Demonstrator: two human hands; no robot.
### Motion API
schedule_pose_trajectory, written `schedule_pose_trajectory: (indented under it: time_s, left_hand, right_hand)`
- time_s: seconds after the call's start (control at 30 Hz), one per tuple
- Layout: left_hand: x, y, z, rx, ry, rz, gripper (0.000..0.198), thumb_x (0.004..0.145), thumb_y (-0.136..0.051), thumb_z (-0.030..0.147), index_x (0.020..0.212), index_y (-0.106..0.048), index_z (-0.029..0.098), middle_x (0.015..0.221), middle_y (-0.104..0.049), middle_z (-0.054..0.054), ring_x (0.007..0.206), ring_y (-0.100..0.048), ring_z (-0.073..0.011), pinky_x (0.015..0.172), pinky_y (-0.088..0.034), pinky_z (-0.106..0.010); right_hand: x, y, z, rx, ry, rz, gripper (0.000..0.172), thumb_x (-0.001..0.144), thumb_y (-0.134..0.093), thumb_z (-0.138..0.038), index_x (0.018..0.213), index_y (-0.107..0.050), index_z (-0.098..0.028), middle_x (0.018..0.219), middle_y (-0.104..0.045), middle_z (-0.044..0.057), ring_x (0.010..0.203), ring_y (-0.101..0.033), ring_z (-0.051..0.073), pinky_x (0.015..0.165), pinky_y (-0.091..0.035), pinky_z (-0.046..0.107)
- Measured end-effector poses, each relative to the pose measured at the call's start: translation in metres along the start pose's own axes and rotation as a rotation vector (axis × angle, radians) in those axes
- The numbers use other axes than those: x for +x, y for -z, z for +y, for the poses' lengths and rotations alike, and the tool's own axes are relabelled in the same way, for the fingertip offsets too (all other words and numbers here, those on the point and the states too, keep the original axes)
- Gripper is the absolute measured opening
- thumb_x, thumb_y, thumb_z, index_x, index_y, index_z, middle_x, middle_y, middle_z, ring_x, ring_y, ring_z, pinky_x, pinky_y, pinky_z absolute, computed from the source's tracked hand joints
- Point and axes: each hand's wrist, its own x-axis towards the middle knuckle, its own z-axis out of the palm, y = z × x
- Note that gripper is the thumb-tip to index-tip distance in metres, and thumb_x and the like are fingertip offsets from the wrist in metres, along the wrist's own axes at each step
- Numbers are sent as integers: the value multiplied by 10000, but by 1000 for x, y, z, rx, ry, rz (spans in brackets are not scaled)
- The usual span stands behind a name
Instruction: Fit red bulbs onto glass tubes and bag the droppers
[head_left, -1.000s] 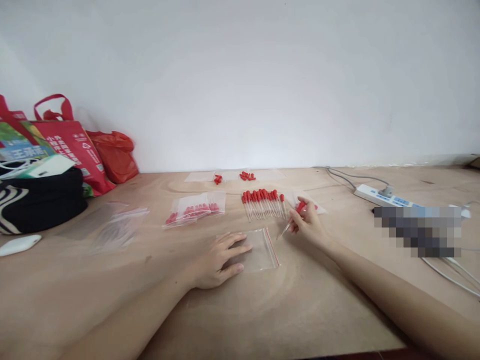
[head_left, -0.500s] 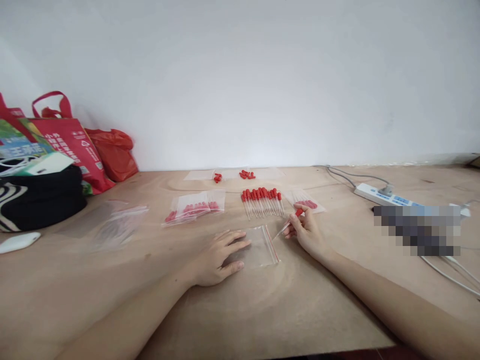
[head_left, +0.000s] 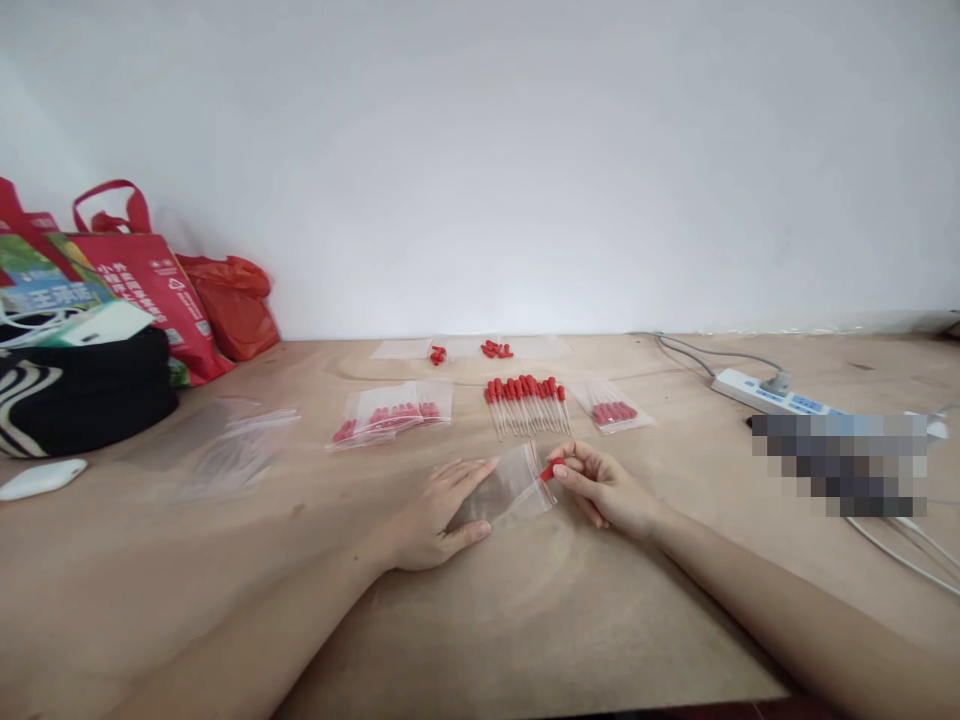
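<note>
A clear zip bag [head_left: 506,490] with a red seal line lies on the wooden table in front of me. My left hand [head_left: 442,512] rests on the bag's left part with its fingers stretched out and thumb apart. Between thumb and fingers, my right hand [head_left: 600,490] pinches a glass dropper by its red rubber bulb [head_left: 553,468]. The dropper's thin tube reaches into the bag's mouth at the right end. Behind the bag, a row of several droppers [head_left: 525,400] lies side by side, red bulbs pointing away from me.
Bags filled with droppers [head_left: 397,410] lie left of the row, and another filled bag [head_left: 613,408] lies right. Loose red bulbs [head_left: 496,349] are near the wall. Flat zip bags [head_left: 247,450], a white mouse-shaped object [head_left: 41,480] and shopping bags [head_left: 150,290] are left; a power strip [head_left: 780,392] is right.
My right hand has moved left and brought the dropper's tube from outside the bag into its mouth. The bag's opening has lifted slightly; my left hand stays on it.
</note>
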Motion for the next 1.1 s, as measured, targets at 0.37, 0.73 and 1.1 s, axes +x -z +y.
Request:
schedule_pose_trajectory:
  time_s: [0.37,0.73,1.1]
  left_hand:
    - [1,0,1,3,-18,4,575,825,-416,423,1328,-227,219,1354,-322,-72,1235,-275,-253,1010,-240,-455]
    - [0,4,-6,-19,4,-26,521,827,-425,383,1304,-288,227,1355,-320,-58,1244,-270,-233,1019,-247,-423]
    - [1,5,-5,-67,-85,-2,427,798,-472,298,1209,-372,243,1329,-358,-48,1221,-307,-223,1007,-260,-414]
  right_hand:
    - [5,-3,11,236,18,-142,278,712,-605,-394,787,-413,-208,725,-528,-57,680,-572,79,723,-462,292]
    - [11,8,11,-14,65,-66,213,632,-678,-333,747,-604,-169,704,-632,-6,630,-549,96,662,-420,265]
    - [16,0,16,-177,67,124,316,607,-648,-451,682,-521,-171,558,-549,-32,462,-498,84,459,-407,224]
